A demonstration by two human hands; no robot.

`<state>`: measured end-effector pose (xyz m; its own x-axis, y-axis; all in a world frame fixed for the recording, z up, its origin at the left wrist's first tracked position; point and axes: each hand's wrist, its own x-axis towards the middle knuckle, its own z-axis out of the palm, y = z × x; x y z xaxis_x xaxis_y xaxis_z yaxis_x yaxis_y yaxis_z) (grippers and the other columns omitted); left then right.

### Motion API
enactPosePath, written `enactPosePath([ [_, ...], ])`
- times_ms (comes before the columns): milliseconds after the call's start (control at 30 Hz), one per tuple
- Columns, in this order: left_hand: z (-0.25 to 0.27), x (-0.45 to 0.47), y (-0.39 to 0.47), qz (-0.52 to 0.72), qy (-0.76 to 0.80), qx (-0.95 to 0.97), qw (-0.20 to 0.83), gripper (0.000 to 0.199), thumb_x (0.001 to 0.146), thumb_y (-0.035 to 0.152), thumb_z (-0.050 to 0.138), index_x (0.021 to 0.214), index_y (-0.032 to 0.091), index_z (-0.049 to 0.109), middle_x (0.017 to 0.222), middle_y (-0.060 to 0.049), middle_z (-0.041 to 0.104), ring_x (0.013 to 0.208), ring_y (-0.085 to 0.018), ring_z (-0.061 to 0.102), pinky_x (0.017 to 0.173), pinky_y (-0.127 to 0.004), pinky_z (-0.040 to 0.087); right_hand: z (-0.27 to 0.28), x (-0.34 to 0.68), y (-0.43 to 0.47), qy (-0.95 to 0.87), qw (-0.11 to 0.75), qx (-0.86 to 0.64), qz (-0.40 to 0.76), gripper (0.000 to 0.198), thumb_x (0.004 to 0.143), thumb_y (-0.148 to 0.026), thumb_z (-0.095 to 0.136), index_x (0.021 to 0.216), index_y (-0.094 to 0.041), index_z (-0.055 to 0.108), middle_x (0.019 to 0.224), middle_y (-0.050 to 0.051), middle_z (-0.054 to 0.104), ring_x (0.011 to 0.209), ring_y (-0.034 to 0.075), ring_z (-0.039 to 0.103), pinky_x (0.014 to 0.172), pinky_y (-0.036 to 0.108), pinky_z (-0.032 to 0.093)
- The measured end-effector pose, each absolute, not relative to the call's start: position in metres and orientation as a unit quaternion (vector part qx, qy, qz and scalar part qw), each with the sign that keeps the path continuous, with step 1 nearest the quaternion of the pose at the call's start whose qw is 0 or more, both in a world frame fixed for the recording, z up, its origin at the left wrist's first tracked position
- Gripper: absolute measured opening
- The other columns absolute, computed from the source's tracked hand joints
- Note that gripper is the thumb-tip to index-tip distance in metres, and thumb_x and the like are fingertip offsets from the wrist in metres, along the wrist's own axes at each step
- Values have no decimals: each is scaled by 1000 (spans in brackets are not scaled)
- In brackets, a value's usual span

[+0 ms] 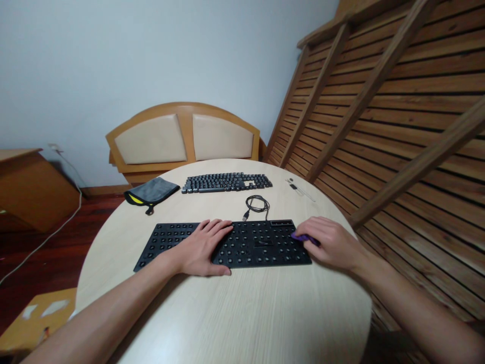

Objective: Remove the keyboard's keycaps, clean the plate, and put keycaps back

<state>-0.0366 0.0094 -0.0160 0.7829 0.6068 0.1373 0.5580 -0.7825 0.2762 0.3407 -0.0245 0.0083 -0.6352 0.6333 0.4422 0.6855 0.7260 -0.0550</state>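
A black keyboard (261,251) with its keycaps off lies across the table in front of me, rows of bare switches showing. My left hand (204,245) rests flat on its middle, fingers stretched out and thumb at the front edge. At the keyboard's right end, my right hand (328,241) is closed around a small purple item (302,237), whose tip points left over the keys; most of it is hidden in the fingers, so its kind is unclear. Behind the keyboard lies its coiled black USB cable (257,203). Farther back, loose black keycaps (215,182) are laid out in keyboard order.
A grey cloth with yellow underside (153,191) lies at the table's back left. Thin wire tool (297,188) sits at the back right. The round table (242,313) stands by a padded headboard (222,139) and a leaning slatted wooden frame (379,116).
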Motion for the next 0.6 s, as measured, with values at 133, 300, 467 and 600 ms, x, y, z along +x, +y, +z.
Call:
enactPosePath([
  [133,-13,-35,8,104,314,938,109,103,74,79,63,153,21,31,158,-17,35,143,-42,33,117,-64,22,9,327,-1,-902,241,-359,-17,27,93,-10,50,111,-19,67,107,7,73,99,21,67,91,40,53],
  [300,-14,-36,9,111,310,938,111,102,74,79,63,153,22,32,157,-16,36,143,-42,33,117,-64,22,2,313,9,-929,179,-323,9,32,92,-6,47,113,-20,67,107,8,72,100,22,66,90,42,55],
  [467,-16,-37,9,117,307,938,111,102,74,80,62,153,23,31,158,-16,35,143,-41,33,117,-62,22,4,336,6,-912,165,-373,30,31,91,-6,46,109,-19,67,102,9,71,97,21,65,89,40,54],
  [600,-15,-36,9,116,312,936,115,103,73,80,63,153,23,32,158,-17,35,142,-42,34,117,-64,21,5,365,7,-894,109,-435,4,27,87,-5,49,98,-18,70,93,8,72,90,21,66,84,37,54],
])
